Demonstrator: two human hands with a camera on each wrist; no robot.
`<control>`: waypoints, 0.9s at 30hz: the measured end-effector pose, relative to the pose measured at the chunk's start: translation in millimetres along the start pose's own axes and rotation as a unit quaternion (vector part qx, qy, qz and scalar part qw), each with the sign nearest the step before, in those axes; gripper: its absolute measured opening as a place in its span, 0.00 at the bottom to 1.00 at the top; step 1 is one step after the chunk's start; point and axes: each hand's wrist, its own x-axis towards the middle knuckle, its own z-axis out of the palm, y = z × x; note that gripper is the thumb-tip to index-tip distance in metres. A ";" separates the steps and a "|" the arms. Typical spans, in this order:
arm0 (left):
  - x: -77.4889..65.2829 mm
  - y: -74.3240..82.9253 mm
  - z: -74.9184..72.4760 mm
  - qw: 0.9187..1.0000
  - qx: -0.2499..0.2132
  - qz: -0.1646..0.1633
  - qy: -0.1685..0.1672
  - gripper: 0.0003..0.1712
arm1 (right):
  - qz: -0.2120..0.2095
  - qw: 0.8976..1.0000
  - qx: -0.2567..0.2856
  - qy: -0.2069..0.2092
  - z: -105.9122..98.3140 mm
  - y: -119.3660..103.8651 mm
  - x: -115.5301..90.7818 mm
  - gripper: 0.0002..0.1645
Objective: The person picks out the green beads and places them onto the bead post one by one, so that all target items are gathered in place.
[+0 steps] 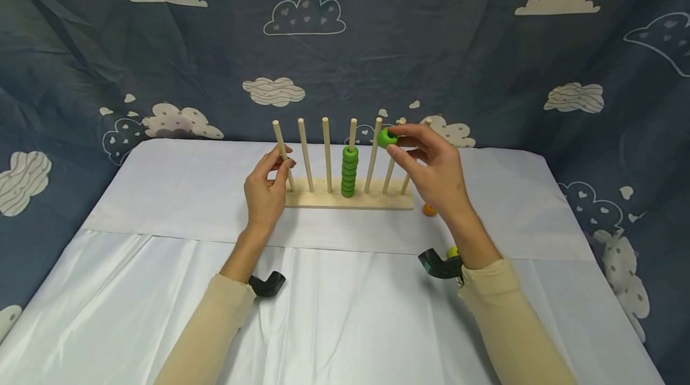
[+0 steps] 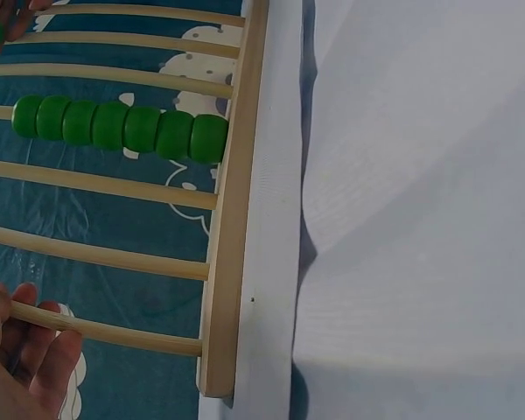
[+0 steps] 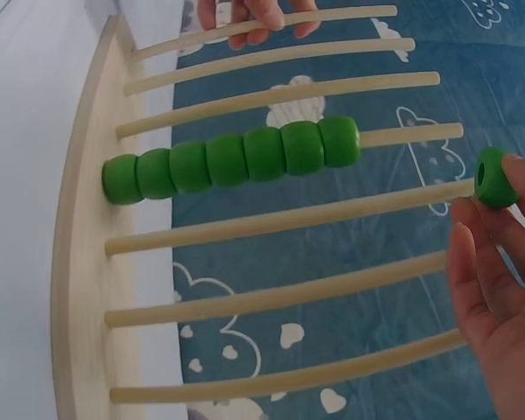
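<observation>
A wooden peg rack (image 1: 312, 199) with several upright pegs stands on the white-covered table. Its middle peg carries a stack of green beads (image 1: 349, 172), with the peg's top sticking out above. My right hand (image 1: 433, 172) pinches one loose green bead (image 1: 386, 138) between thumb and fingers, near the top of the peg just right of the stack. In the right wrist view the hole of this bead (image 3: 494, 178) faces the rack. My left hand (image 1: 266, 187) holds the leftmost peg (image 2: 114, 333) between thumb and fingers.
An orange bead (image 1: 429, 210) lies on the table by the rack's right end. A yellow-green bead (image 1: 453, 251) is partly hidden behind the right wrist's black camera mount (image 1: 439, 264). Behind the table hangs a dark blue cloth (image 1: 226, 55) with cloud prints.
</observation>
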 end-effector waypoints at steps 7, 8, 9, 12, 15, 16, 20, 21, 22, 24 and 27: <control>-0.2 0.0 -1.0 1.000 0.008 -0.005 -0.003 0.12 | -0.022 1.000 0.016 0.004 7.4 -4.9 6.4 0.21; -0.1 0.1 -1.1 1.000 0.008 -0.005 -0.004 0.12 | -0.026 0.999 0.021 0.004 8.6 -6.0 7.4 0.21; -0.2 0.2 -1.2 1.000 0.008 -0.006 -0.004 0.12 | -0.030 0.999 0.027 0.003 9.9 -7.4 8.2 0.21; 0.0 0.5 -1.0 1.000 0.008 -0.007 -0.006 0.12 | -0.037 0.999 0.038 0.002 13.1 -11.0 10.2 0.21; 0.3 1.3 -0.9 1.000 0.008 -0.009 -0.009 0.12 | -0.036 0.998 0.043 -0.002 15.8 -14.0 12.0 0.21; 0.3 1.3 -0.7 1.000 0.007 -0.009 -0.009 0.12 | -0.037 0.998 0.045 -0.003 16.5 -14.8 12.8 0.21; 0.3 1.2 -0.3 1.000 0.006 -0.010 -0.007 0.12 | -0.041 0.998 0.051 -0.011 19.6 -17.5 16.8 0.21; 0.2 1.1 -0.3 1.000 0.006 -0.010 -0.005 0.12 | -0.042 0.998 0.051 -0.012 20.5 -17.7 17.9 0.21; 0.0 0.9 -0.3 1.000 0.004 -0.011 -0.004 0.12 | -0.041 0.998 0.052 -0.014 21.4 -17.8 18.8 0.20; -0.7 0.5 -0.4 1.000 0.001 -0.012 -0.002 0.11 | -0.034 0.998 0.052 -0.018 23.1 -18.0 20.0 0.20; 1.3 1.2 0.5 1.000 -0.002 -0.008 0.003 0.11 | -0.028 0.998 0.045 -0.020 23.9 -18.3 22.9 0.20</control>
